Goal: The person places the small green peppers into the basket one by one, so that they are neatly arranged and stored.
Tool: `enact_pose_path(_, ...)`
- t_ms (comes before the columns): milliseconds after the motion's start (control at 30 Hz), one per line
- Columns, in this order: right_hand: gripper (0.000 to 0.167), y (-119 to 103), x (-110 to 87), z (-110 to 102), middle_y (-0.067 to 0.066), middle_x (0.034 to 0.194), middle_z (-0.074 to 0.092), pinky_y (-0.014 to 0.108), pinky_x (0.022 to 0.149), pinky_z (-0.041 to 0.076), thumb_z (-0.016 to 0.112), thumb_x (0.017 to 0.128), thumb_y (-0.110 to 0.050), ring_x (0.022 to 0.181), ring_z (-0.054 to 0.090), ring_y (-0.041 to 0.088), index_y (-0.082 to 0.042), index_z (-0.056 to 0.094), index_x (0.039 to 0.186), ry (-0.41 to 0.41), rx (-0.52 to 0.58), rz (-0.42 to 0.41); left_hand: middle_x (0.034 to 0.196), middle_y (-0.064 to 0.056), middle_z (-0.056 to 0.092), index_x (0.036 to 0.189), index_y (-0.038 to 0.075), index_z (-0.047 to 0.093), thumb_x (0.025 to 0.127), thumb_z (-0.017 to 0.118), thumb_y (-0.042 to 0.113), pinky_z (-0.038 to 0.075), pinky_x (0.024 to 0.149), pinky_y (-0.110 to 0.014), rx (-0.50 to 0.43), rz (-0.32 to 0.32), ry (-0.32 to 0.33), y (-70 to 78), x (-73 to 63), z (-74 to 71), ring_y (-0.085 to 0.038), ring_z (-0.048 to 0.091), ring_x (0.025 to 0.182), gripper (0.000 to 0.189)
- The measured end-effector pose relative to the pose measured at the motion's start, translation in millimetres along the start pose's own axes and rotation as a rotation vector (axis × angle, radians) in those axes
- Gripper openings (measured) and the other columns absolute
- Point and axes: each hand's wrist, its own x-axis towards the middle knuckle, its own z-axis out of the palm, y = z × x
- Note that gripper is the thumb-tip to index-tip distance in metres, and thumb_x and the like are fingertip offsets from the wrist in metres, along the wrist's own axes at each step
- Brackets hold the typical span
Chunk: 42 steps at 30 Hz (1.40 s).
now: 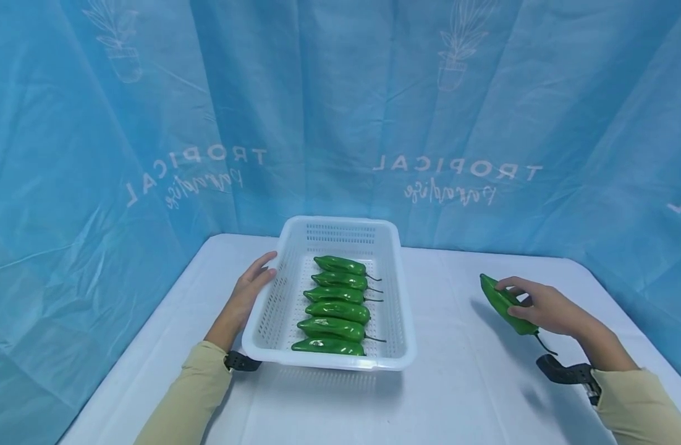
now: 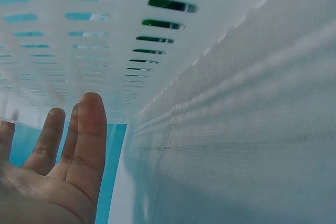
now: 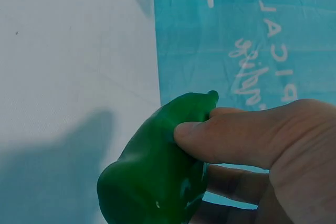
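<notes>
A white plastic basket (image 1: 405, 309) with slotted walls holds several green peppers (image 1: 335, 310) lying in a column, most with their stems to the right. Against its left wall is my left hand (image 1: 245, 298), fingers extended; the left wrist view shows the straight fingers (image 2: 90, 135) beside the slotted wall. Over on the right, my right hand (image 1: 552, 310) pinches another green pepper (image 1: 493, 295) between thumb and fingers. This pepper hangs above the table, its shadow falling on the cloth, with the stem pointing toward me. In the right wrist view the thumb presses the pepper's side.
A white cloth (image 1: 446, 395) covers the table under the basket. Blue printed curtains (image 1: 340, 111) hang behind the table and along both sides. Dark straps (image 1: 243, 361) with cameras sit on both wrists.
</notes>
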Motion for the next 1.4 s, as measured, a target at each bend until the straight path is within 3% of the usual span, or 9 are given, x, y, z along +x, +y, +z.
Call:
enact_pose_path(300, 0.042, -10, 4.1, -5, 0.034, 0.121, 0.058, 0.037, 0.064, 0.06, 0.065, 0.09, -0.008, 0.092, 0.067, 0.031, -0.006, 0.053, 0.13, -0.023, -0.022, -0.036, 0.154, -0.009, 0.039, 0.154, 0.036, 0.029, 0.102, 0.049, 0.045, 0.056, 0.097, -0.054, 0.005, 0.005, 0.004, -0.7, 0.1, 0.6, -0.042, 0.052, 0.132, 0.056)
enact_pose_path(567, 0.042, -34, 14.2, -18, 0.03, 0.119, 0.061, 0.038, 0.064, 0.058, 0.067, 0.089, -0.007, 0.089, 0.067, 0.028, -0.007, 0.056, 0.129, -0.02, -0.108, -0.102, 0.155, -0.011, 0.038, 0.155, 0.034, 0.028, 0.102, 0.048, 0.043, 0.055, 0.098, -0.054, 0.003, 0.009, -0.006, -0.4, -1.1, 0.0, -0.043, 0.051, 0.133, 0.057)
enact_pose_path(900, 0.04, -68, 41.5, -25, 0.025, 0.125, 0.062, 0.046, 0.076, 0.058, 0.068, 0.088, -0.003, 0.102, 0.063, 0.034, -0.009, 0.061, 0.127, 0.043, -0.239, -0.189, 0.155, -0.01, 0.038, 0.154, 0.035, 0.028, 0.101, 0.05, 0.045, 0.055, 0.097, -0.054, -0.001, 0.004, -0.003, -1.7, 0.5, -0.3, -0.043, 0.05, 0.133, 0.058)
enact_pose_path(1400, 0.044, -136, 86.0, -41, 0.02, 0.129, 0.063, 0.052, 0.083, 0.058, 0.059, 0.091, -0.002, 0.106, 0.063, 0.033, -0.015, 0.059, 0.133, 0.0, -0.289, -0.198, 0.155, -0.008, 0.038, 0.153, 0.037, 0.03, 0.101, 0.051, 0.046, 0.055, 0.097, -0.054, 0.004, 0.0, 0.009, -2.2, 1.6, 0.1, -0.042, 0.051, 0.133, 0.057)
